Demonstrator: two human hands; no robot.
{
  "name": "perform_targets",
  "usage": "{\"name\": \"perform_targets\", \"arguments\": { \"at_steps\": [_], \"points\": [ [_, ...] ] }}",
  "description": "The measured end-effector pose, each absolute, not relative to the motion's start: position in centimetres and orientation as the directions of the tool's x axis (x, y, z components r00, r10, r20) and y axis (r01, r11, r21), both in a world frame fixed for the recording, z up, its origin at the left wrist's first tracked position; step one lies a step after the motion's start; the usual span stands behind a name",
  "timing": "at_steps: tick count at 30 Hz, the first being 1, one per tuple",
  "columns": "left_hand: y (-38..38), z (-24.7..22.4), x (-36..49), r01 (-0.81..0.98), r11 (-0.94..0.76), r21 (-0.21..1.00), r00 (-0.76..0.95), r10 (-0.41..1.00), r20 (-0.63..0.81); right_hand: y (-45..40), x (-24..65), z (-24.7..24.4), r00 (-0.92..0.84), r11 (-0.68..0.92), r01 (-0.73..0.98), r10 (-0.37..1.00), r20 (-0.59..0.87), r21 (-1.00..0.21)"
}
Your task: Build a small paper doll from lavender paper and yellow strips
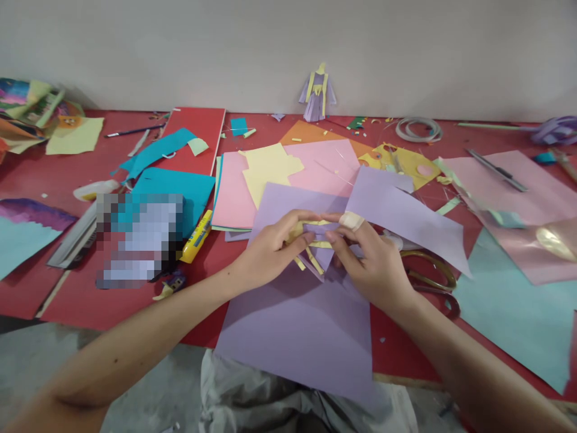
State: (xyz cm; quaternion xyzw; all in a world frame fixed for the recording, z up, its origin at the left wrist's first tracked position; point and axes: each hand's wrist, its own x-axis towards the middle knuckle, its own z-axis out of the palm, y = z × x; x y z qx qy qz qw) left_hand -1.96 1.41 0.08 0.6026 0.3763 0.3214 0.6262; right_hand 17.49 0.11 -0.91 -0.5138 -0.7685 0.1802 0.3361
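Note:
Between both hands is a small purple and yellow folded paper piece [318,230], with narrow strips hanging below it. My left hand [282,243] pinches its left end, thumb in front. The fingers of my right hand [367,252], one wrapped in a bandage [352,221], close on its right end. Under the hands lies a large purple sheet [297,325] that overhangs the table's front edge. Beside my right hand, dark-handled scissors [430,270] are partly covered by another purple sheet [406,213]. A purple and yellow paper figure [318,95] leans upright against the wall.
Pink sheets [232,192] and a yellow piece [265,171] lie behind the hands. To the left are a yellow glue stick [197,236], a grey cutter [76,234] and a blurred-out object [144,240]. A craft knife [496,170] and pale blue paper [514,307] lie right.

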Motion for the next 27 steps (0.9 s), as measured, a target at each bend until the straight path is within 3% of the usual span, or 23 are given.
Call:
{"name": "perform_targets", "arguments": {
  "at_steps": [27],
  "points": [
    [1.33, -0.59, -2.03, 0.086, 0.034, 0.996, 0.486, 0.871, -0.072, 0.05, 17.67, -1.24, -0.291, 0.452, 0.681, 0.889, 0.354, -0.576]
  ]
}}
